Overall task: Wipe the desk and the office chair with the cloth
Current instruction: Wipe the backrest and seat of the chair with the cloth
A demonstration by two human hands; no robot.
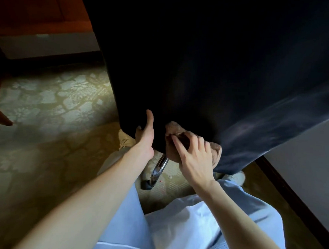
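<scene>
At the far left, up in the corner, the reddish-brown wooden counter is sitting in shadow, and one of its legs is coming down onto the patterned carpet. We are looking down over our own pale blue trousers toward the back of the dark office chair, which is filling most of the upper view.

Our left hand is reaching for the lower left edge of the chair back. Its thumb is lying up along the dark upholstery while the fingers are curling behind the edge, so it is gripping the chair itself. Just below, between the two hands, a chrome leg of the chair base is curving down to a dark caster on the carpet.

Our right hand is pressing a bunched brown cloth against the bottom of the chair back, near the left hand but not touching it. Its fingers are spreading over the cloth and clamping it against the upholstery; part of the cloth is sticking out past the knuckles on the right.

Two light shoes are showing beneath the chair. Farther right, a dark baseboard is running along a pale wall.
</scene>
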